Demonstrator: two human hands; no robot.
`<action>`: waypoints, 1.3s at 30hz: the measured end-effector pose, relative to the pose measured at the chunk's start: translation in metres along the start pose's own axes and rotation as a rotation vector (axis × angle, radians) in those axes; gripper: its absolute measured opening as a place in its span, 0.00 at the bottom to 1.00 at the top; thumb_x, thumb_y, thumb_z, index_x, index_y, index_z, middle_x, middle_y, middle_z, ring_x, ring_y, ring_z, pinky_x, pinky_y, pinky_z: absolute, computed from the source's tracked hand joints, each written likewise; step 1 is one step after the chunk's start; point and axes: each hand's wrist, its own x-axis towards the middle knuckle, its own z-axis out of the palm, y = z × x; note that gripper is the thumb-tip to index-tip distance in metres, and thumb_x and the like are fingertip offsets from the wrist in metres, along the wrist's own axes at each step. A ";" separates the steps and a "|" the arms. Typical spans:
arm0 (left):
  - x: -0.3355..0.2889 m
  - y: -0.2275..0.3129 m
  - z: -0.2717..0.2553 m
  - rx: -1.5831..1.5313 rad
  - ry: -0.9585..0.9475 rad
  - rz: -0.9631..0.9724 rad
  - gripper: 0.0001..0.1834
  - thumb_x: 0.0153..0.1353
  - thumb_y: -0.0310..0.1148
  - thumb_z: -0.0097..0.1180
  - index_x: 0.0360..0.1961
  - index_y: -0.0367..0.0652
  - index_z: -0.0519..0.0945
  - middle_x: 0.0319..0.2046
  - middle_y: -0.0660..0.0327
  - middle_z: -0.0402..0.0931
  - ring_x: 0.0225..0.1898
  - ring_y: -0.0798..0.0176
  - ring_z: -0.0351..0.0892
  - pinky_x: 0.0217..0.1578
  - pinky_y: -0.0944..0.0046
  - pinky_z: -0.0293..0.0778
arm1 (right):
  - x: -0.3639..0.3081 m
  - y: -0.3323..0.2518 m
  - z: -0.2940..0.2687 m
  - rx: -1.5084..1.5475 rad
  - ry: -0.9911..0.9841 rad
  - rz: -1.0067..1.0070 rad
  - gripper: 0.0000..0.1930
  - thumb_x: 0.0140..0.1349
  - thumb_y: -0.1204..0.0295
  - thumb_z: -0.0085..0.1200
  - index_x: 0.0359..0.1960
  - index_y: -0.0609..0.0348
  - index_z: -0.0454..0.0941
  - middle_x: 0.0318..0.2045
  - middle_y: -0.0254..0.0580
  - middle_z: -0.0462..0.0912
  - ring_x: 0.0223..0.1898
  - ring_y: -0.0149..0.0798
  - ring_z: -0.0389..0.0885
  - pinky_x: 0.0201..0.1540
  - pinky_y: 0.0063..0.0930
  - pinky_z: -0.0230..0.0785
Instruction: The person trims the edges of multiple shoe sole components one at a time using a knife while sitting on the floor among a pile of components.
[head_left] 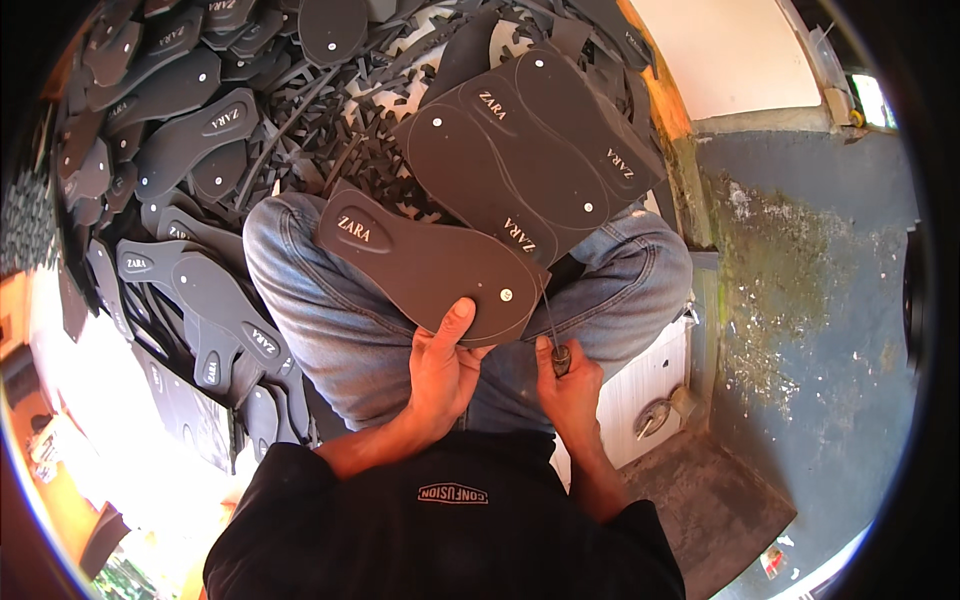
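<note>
My left hand (442, 368) grips a dark foam sandal sole (420, 255) by its near edge, thumb on top. The sole lies across my lap, with printed lettering at the heel and a small round white sticker near its toe. My right hand (572, 392) is closed round the dark handle of a thin-bladed knife (551, 318). The blade points away from me and meets the sole's right edge by the toe. Just beyond, resting against my right knee, is a dark foam sheet (480, 160) with several sole outlines marked on it.
Several cut soles (195, 140) are heaped to the left. Dark foam offcuts (335, 110) cover the floor ahead of my knees. A stained blue-grey wall (800, 290) rises on the right, with a brown slab (700, 510) below it. A round metal object (654, 418) lies beside my right thigh.
</note>
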 end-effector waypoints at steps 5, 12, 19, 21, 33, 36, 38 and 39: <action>-0.002 0.004 -0.018 0.066 0.024 -0.005 0.11 0.61 0.29 0.53 0.44 0.37 0.75 0.41 0.56 0.78 0.42 0.60 0.80 0.44 0.60 0.79 | 0.010 -0.005 0.009 -0.047 -0.079 -0.099 0.17 0.59 0.67 0.54 0.17 0.62 0.67 0.09 0.50 0.67 0.13 0.52 0.70 0.18 0.39 0.60; -0.014 0.012 -0.043 0.123 0.044 -0.039 0.12 0.60 0.26 0.54 0.45 0.35 0.75 0.40 0.55 0.78 0.41 0.60 0.80 0.42 0.60 0.79 | 0.058 -0.013 0.020 0.623 -0.408 0.132 0.17 0.61 0.62 0.53 0.23 0.65 0.73 0.13 0.36 0.71 0.12 0.30 0.67 0.16 0.28 0.57; 0.000 0.079 -0.059 0.252 0.253 -0.006 0.15 0.59 0.32 0.57 0.44 0.35 0.75 0.39 0.57 0.78 0.38 0.63 0.80 0.39 0.63 0.79 | 0.022 -0.024 0.019 0.675 -0.726 0.153 0.12 0.60 0.66 0.58 0.27 0.62 0.76 0.17 0.27 0.71 0.19 0.20 0.65 0.21 0.18 0.56; 0.025 0.115 -0.056 0.288 0.236 0.045 0.15 0.59 0.35 0.58 0.42 0.35 0.76 0.35 0.58 0.79 0.34 0.66 0.80 0.35 0.65 0.79 | 0.006 -0.017 0.014 0.631 -0.798 0.098 0.13 0.59 0.65 0.58 0.25 0.62 0.75 0.16 0.27 0.72 0.20 0.21 0.68 0.22 0.19 0.58; 0.017 0.103 -0.013 0.700 0.034 -0.181 0.17 0.58 0.39 0.59 0.38 0.33 0.79 0.27 0.59 0.80 0.24 0.70 0.80 0.26 0.73 0.76 | 0.016 -0.037 0.031 0.130 -0.358 -0.116 0.21 0.60 0.60 0.55 0.16 0.64 0.69 0.08 0.49 0.67 0.12 0.52 0.69 0.18 0.39 0.61; 0.017 0.102 -0.018 0.775 -0.009 -0.205 0.18 0.57 0.40 0.61 0.39 0.33 0.79 0.29 0.60 0.80 0.28 0.71 0.79 0.30 0.72 0.75 | 0.017 -0.036 0.031 0.106 -0.364 -0.136 0.18 0.59 0.63 0.54 0.19 0.65 0.71 0.11 0.52 0.70 0.15 0.54 0.72 0.20 0.41 0.62; 0.016 0.103 -0.020 0.823 -0.050 -0.212 0.19 0.57 0.40 0.61 0.40 0.33 0.80 0.29 0.61 0.80 0.30 0.71 0.78 0.32 0.72 0.74 | 0.029 -0.043 0.032 0.076 -0.346 -0.266 0.15 0.58 0.65 0.54 0.22 0.65 0.73 0.14 0.55 0.73 0.18 0.55 0.75 0.22 0.42 0.64; 0.015 0.104 -0.018 0.838 -0.079 -0.217 0.19 0.57 0.40 0.61 0.41 0.33 0.80 0.30 0.61 0.80 0.30 0.71 0.78 0.33 0.71 0.74 | 0.037 -0.048 0.030 0.044 -0.358 -0.309 0.13 0.58 0.67 0.54 0.24 0.65 0.74 0.16 0.57 0.74 0.20 0.56 0.75 0.23 0.43 0.64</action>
